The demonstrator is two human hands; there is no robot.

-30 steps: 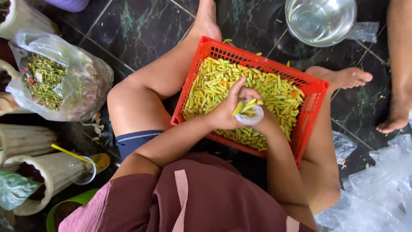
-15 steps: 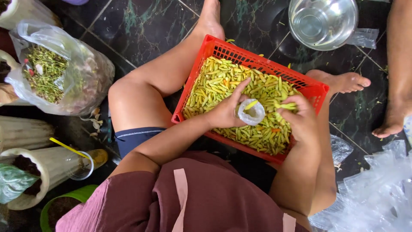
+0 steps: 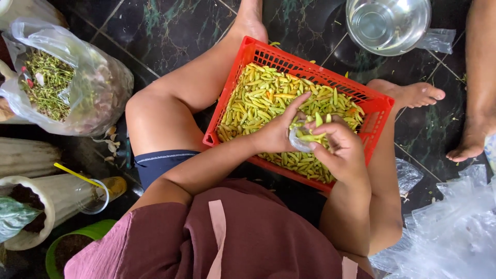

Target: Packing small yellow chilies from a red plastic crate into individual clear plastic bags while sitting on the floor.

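Hands [image 3: 279,135] [image 3: 342,151] pinch clear plastic bag [image 3: 298,139] over slender yellow-green chillies [image 3: 258,98].

- Right hand [image 3: 343,150]: a second ago out of sight behind the left; half a second ago out over the chillies, right of the bag; now drawn in against the small clear plastic bag [image 3: 299,138].
- It now holds several yellow-green chillies [image 3: 316,135] at the bag mouth.
- Left hand [image 3: 279,132]: fingers now spread higher over the bag.
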